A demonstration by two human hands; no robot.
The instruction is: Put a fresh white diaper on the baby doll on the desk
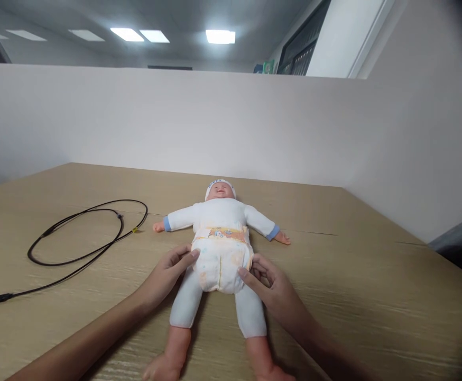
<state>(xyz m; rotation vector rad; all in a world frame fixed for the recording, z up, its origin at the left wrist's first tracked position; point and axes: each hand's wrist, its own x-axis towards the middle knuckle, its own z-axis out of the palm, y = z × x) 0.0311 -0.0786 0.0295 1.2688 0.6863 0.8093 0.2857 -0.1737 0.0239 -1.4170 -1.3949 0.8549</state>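
Observation:
A baby doll (222, 210) lies on its back on the table, head away from me, arms spread and legs toward me. It has a white cap, a white suit with blue cuffs, and bare feet. Around its hips sits a white diaper (220, 263) with an orange patterned waistband across the belly. My left hand (177, 266) pinches the diaper's left edge by the leg, thumb on top and fingers partly hidden beneath. On the opposite edge, my right hand (268, 279) grips the diaper near the other leg opening, with its fingertips partly tucked behind it.
Left of the doll, a looped black cable (48, 231) lies on the wooden table (334, 296), its plug (0, 298) toward the near left. A pale partition (215, 121) rises behind the table and continues along the right. A dark object shows beyond the right table edge.

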